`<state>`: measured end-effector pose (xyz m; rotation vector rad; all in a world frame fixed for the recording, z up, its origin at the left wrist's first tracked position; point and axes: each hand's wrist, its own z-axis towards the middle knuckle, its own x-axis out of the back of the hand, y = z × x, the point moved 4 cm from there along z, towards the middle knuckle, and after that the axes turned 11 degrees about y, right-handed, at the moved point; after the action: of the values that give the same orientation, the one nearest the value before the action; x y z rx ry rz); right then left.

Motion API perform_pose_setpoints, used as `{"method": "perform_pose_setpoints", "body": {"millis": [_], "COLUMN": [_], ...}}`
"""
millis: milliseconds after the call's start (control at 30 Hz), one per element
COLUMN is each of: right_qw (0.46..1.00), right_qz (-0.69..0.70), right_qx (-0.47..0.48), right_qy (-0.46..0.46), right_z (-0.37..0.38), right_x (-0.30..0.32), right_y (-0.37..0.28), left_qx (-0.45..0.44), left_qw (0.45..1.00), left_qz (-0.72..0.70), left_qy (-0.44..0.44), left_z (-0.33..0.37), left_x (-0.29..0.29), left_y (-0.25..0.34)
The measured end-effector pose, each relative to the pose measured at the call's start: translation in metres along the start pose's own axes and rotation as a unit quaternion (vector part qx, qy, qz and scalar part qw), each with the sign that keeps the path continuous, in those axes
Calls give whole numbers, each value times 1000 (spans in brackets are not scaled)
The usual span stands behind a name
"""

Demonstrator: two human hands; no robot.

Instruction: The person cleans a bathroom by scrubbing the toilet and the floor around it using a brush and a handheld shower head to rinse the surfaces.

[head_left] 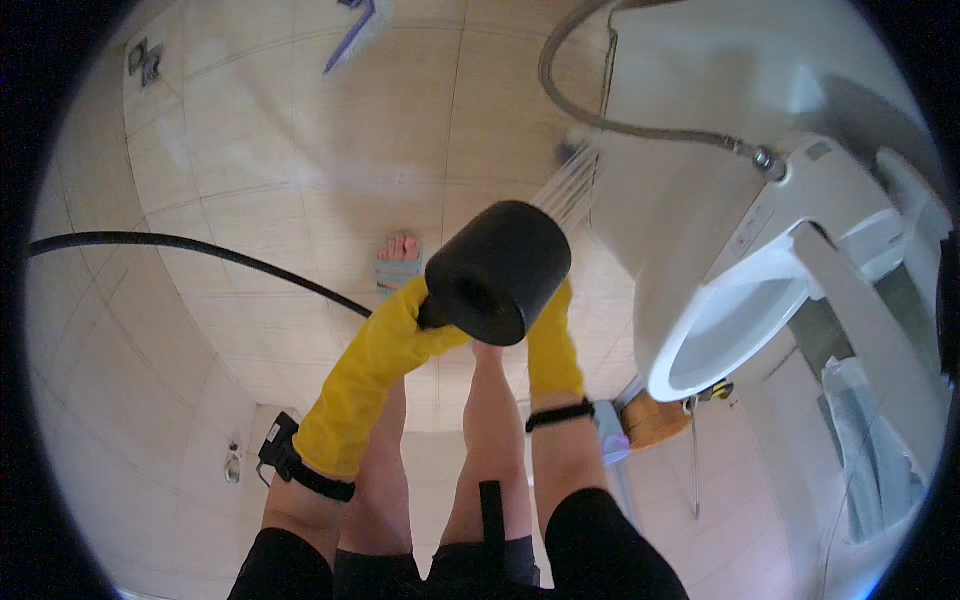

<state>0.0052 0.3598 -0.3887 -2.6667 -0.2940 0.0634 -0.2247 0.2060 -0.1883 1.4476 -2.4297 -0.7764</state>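
Both my hands wear long yellow rubber gloves. My left hand [415, 320] is closed round the black handle of a hand shower, most of which is hidden. A black hose [200, 247] runs to it from the left. Water streams [570, 188] spray away toward the upper right, beside the toilet base. A black cylindrical container [505, 265] is held up in front of my hands, tilted, with a dark hollow in its near end. My right hand [553, 335] is against its right side; the fingers are hidden behind it.
A white toilet [670, 330] with its seat raised stands at the right, with a grey braided hose [640, 127] joined to it. A purple-edged brush or squeegee [350, 40] lies on the tiled floor at the far side. A brown wooden item [655, 420] and grey cloth [870, 460] are near right.
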Motion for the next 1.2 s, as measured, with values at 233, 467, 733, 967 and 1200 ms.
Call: {"method": "perform_pose_setpoints", "body": {"millis": [233, 467, 733, 967, 1200], "right_qw": [866, 980, 983, 953, 959], "right_qz": [-372, -98, -108, -189, -235], "right_qx": [334, -90, 37, -71, 67], "right_qy": [26, 147, 141, 228, 143], "right_z": [56, -89, 8, -82, -42], "right_x": [-114, 35, -45, 156, 40], "right_y": [-110, -14, -88, 17, -50], "left_qx": [74, 8, 8, -24, -76], "left_qw": [996, 998, 992, 971, 942], "left_qz": [49, 58, 123, 236, 295], "left_qy": [5, 2, -19, -30, -140], "left_z": [-2, -16, -10, -17, -31], "left_x": [-5, 3, -14, -5, -37], "left_y": [12, 1, -4, -11, -10]}}
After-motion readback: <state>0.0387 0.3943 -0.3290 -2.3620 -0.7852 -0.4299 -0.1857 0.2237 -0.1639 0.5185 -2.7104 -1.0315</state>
